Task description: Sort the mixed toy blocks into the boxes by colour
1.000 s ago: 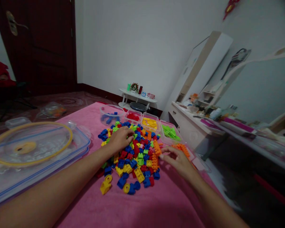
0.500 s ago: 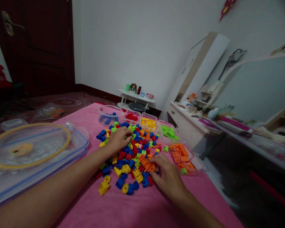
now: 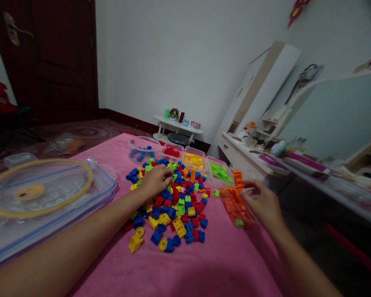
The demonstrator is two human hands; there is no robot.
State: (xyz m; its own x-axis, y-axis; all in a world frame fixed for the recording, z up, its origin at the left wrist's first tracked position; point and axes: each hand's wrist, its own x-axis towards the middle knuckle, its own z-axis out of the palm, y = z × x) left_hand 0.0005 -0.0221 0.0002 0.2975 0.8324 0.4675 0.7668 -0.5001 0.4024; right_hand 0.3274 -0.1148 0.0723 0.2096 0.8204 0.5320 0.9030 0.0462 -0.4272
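Note:
My left hand rests on the far left part of a mixed heap of plastic building blocks, thumb apart from its loosely bent fingers, with nothing visible held. At the right, my right hand is over a clear container of orange blocks. Its fingertips pinch an orange building block that stands up above the container's far end. A green block lies at the near end of that container.
Behind the heap stand clear containers of blue blocks, red blocks, yellow blocks and green blocks. Clear lids and a yellow-rimmed round lid lie at left on the pink cloth.
My right hand has moved from the heap's near right side to the orange container, carrying the orange block. Green and red blocks show where it was. My left hand stays put.

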